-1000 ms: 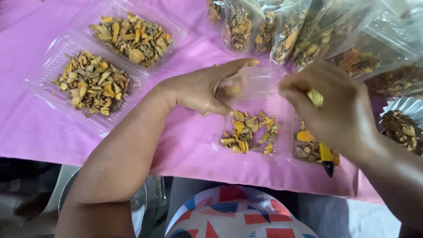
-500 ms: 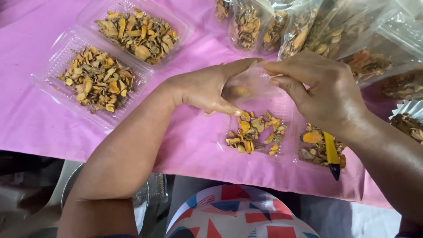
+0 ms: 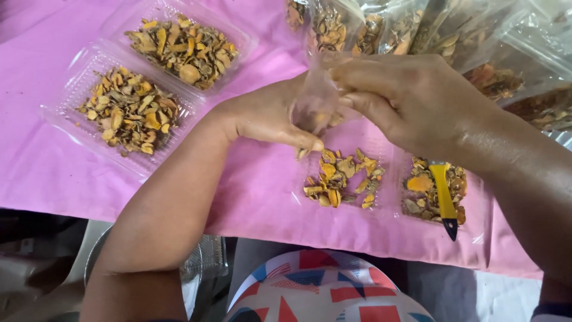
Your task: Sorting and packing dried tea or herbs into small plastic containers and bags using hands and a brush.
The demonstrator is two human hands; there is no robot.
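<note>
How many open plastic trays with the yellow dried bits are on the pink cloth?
4: two side by side at the left, two below the hands, one holding a yellow knife. The hands may hide more.

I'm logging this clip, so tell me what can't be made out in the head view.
- Contents of the small clear bag: hidden between left hand and right hand, and blurred.
- Filled bags at top right: cut off by the frame edge.
- Yellow-handled tool: its dark tip is too small to identify.
</note>
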